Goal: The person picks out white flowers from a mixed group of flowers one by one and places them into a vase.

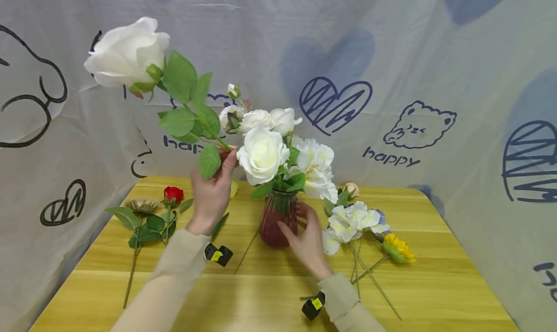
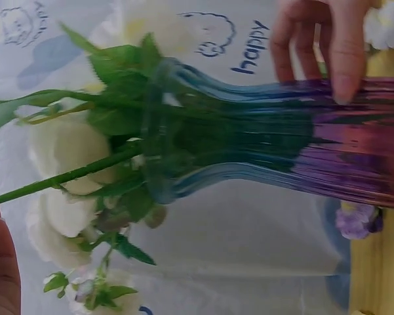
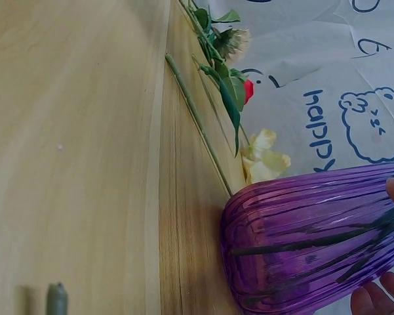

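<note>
A ribbed glass vase, purple-red below and bluish at the neck in the left wrist view, holds several white flowers with green leaves. My left hand pinches the stem of a large white rose, which leans up and left beside the bouquet. Around the vase's right side my right hand has its fingers and thumb, gripping the glass. In the left wrist view a green stem runs toward the vase mouth. Dark stems show inside the vase in the right wrist view.
Left on the wooden table lie a red rose, a beige flower and a pale yellow bloom. White flowers, a yellow flower and crossing stems lie at right. A printed cloth hangs behind.
</note>
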The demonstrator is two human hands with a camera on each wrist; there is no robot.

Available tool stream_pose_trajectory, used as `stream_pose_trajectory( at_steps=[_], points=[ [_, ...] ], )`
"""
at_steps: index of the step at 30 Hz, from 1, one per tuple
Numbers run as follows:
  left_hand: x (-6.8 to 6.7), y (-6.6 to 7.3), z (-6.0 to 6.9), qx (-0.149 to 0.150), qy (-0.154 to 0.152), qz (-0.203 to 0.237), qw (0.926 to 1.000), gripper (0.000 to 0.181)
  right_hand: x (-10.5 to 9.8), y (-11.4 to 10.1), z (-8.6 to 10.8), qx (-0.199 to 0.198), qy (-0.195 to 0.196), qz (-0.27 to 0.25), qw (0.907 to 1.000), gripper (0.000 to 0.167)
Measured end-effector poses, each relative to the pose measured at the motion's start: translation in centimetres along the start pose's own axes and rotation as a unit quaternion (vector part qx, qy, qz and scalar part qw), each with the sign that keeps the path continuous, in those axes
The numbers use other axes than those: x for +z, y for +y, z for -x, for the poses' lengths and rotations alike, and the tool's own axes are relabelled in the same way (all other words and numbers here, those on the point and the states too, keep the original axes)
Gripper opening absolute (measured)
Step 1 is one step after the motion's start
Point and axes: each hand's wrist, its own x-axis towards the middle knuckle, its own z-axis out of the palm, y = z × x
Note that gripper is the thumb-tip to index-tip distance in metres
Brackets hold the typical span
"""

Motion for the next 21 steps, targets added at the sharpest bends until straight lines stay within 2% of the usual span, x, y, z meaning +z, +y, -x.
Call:
stream_pose_trajectory(
  at_steps=[5, 8, 15, 18, 21],
  points=[
    [0.5, -0.7, 0.8, -0.052, -0.03, -0.037, 0.9975, 0.018, -0.1, 0.1, 0.1, -0.002, -0.003, -0.001, 1.0, 0.065],
    [0.7, -1.3, 1.1, -0.068, -0.05, -0.058, 0.9948, 0.021, -0.1, 0.1, 0.1, 0.002, -0.007, -0.005, 1.0, 0.065],
    [1.1, -2.4, 1.7, -0.059, -0.113, -0.138, 0.9822, 0.016, -0.2, 0.0, 0.3, 0.014, -0.008, -0.011, 0.9998, 0.064],
    [1.2, -2.9, 1.8, -0.042, -0.142, -0.158, 0.9764, 0.016, -0.2, 0.0, 0.3, 0.018, -0.006, -0.015, 0.9997, 0.064],
    [1.3, -3.2, 1.8, -0.026, -0.156, -0.174, 0.9719, 0.021, -0.2, 0.0, 0.3, 0.018, -0.004, -0.016, 0.9997, 0.063]
  ],
)
